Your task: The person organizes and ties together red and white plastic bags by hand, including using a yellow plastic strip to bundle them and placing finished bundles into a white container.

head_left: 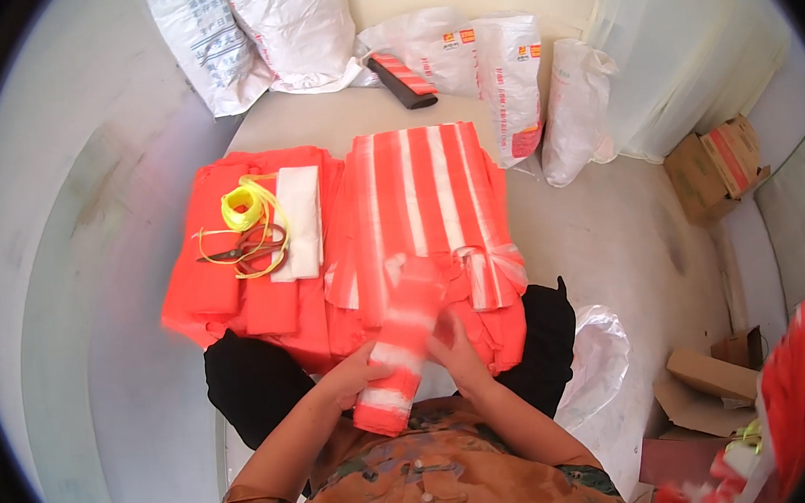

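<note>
A long folded bundle of red-and-white striped plastic bags (395, 364) is held slantwise in front of my body, its upper end blurred. Closed around its lower left side is my left hand (355, 373). My right hand (450, 350) grips its right edge, with the fingers partly hidden. Just beyond lies a stack of striped red-and-white bags (422, 193), gathered at its near end. On the plain red stack (213, 186) to the left rest a roll of yellow plastic twine (242, 207), dark-handled scissors (256, 252) and a folded white strip (298, 217).
White woven sacks (295, 28) line the far side, with a dark-ended striped roll (403, 81) beside them. Cardboard boxes (713, 170) sit at the right. Nearer right are an open carton (706, 384), a clear plastic bag (600, 359) and red-and-white plastic (801, 390).
</note>
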Demonstrator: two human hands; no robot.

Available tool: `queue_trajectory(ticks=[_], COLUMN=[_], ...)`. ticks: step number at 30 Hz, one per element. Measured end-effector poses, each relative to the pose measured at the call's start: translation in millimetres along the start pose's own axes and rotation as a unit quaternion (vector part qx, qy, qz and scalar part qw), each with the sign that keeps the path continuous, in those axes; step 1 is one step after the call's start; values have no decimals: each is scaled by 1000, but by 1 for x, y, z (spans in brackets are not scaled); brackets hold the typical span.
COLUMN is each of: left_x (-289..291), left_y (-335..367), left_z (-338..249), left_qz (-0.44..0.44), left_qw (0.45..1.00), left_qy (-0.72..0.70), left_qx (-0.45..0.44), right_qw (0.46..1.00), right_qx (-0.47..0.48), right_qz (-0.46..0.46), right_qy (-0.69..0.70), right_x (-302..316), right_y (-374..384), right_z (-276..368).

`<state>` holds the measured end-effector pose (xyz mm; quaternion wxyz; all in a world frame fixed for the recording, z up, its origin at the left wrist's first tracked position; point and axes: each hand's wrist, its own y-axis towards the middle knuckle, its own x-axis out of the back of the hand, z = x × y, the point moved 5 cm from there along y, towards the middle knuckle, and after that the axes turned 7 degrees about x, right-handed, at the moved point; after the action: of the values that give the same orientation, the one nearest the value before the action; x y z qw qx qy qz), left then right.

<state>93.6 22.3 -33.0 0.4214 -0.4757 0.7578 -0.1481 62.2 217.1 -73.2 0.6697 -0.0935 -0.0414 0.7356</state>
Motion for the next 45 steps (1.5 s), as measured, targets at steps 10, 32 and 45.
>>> queue_trajectory(ticks=[10,32,45], left_x=[-24,34,40], left_y=[-26,-120,-109], left_z=[-20,-46,-42], left_qz=[-58,-154,-214], left_qw=[981,866,865], left_qy=[118,-254,-278], left_qx=[-139,-402,-359], right_qw=[975,883,896], right_qx=[45,63,75], right_qz=[-14,424,402], right_qy=[217,-192,-170], right_x=[-44,-137,-135], right_y=[0,-49,-38], right_z=[66,147,113])
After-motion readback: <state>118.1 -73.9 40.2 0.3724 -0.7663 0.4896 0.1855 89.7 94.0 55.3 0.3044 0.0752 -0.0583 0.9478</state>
